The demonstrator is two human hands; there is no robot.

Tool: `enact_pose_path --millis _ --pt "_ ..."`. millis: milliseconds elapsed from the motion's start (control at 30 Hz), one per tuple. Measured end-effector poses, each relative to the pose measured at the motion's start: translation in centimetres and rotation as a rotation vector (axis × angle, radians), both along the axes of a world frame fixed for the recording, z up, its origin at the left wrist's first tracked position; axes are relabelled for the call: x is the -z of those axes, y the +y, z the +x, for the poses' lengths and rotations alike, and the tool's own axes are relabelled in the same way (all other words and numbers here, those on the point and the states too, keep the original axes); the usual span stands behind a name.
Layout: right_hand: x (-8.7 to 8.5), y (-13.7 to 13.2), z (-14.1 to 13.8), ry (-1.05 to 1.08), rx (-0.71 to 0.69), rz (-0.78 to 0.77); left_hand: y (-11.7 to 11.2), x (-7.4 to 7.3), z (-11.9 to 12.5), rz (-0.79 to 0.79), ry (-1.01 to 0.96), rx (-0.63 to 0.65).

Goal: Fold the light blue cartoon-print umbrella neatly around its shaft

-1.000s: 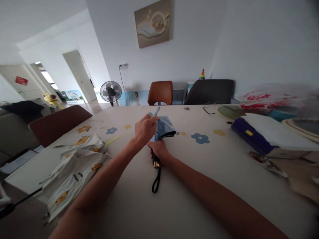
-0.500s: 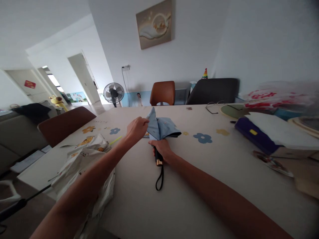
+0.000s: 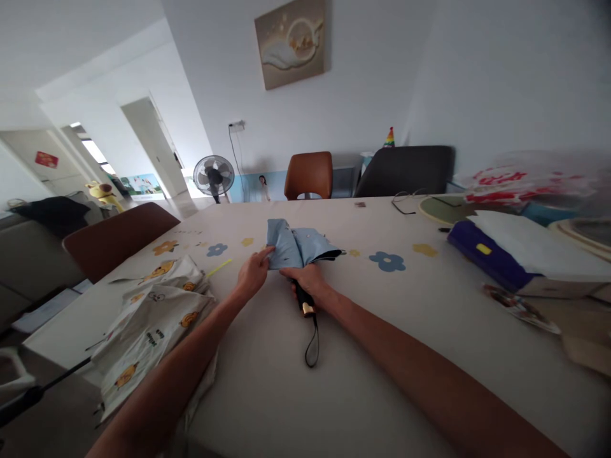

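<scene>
A folding umbrella (image 3: pixel 315 243) with light blue cloth lies just over the table, its black handle with a gold-coloured end and a wrist strap pointing toward me. My right hand (image 3: pixel 308 280) is wrapped round it where the handle meets the cloth. With its fingers pinched, my left hand (image 3: pixel 255 270) holds the edge of a blue fold out to the left. The cloth's dark underside shows at the right. Left of my left forearm, a second umbrella (image 3: pixel 153 318), cream with yellow cartoon figures, lies loosely bunched over the table's edge.
The white table (image 3: pixel 363 343) carries printed flowers. At the right are a purple case (image 3: pixel 491 254), papers, a plastic bag (image 3: pixel 529 178) and eyeglasses (image 3: pixel 405 202). Chairs stand beyond the table, a brown one (image 3: pixel 309 175) and a dark one (image 3: pixel 405 172); a fan (image 3: pixel 214 175) is behind.
My left hand has moved left and down, drawing the blue fold out flatter from the umbrella. The right hand keeps its hold; the strap has swung slightly right.
</scene>
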State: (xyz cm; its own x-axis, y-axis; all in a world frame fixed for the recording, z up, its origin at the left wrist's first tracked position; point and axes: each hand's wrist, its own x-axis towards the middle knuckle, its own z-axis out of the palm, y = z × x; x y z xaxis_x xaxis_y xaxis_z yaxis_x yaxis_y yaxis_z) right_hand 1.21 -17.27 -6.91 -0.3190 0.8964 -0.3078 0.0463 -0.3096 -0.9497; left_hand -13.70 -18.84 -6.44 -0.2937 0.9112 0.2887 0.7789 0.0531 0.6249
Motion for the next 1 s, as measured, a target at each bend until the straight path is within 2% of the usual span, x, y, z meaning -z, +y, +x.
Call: enact_pose_path --millis 100,233,400,467,567,667,733,800,900,1000 --pt "0.1 0.2 0.1 0.039 0.007 -0.020 -0.2 -0.5 0.0 -0.015 0.093 0.058" --pt "0.3 0.3 0.0 0.049 0.044 -0.026 -0.2 -0.7 -0.2 0.014 0.145 0.020" --pt "0.2 0.1 -0.2 -0.047 0.057 0.003 -0.1 -0.2 -0.5 0.045 0.107 0.022" --pt "0.0 -0.1 -0.2 -0.072 0.052 0.019 0.0 -0.4 -0.7 0.083 0.120 -0.011" --pt "-0.1 -0.4 -0.1 -0.099 0.048 0.027 0.8 -2.0 -1.0 0.187 0.164 -0.074" --pt "0.0 -0.6 -0.1 -0.085 0.021 0.059 2.8 -4.8 -1.0 0.237 0.191 -0.079" --pt "0.2 -0.6 -0.1 -0.071 0.016 0.082 4.8 -6.2 -0.9 0.200 0.179 -0.107" --pt "0.3 -0.6 -0.1 -0.065 0.019 0.094 7.0 -6.8 -0.7 0.109 0.110 -0.174" --pt "0.3 -0.5 -0.1 -0.064 0.011 0.090 9.8 -5.7 -0.4 -0.055 -0.098 -0.267" --pt "0.0 -0.5 -0.1 -0.075 0.010 0.083 11.2 -3.7 -0.2 -0.044 -0.158 -0.305"
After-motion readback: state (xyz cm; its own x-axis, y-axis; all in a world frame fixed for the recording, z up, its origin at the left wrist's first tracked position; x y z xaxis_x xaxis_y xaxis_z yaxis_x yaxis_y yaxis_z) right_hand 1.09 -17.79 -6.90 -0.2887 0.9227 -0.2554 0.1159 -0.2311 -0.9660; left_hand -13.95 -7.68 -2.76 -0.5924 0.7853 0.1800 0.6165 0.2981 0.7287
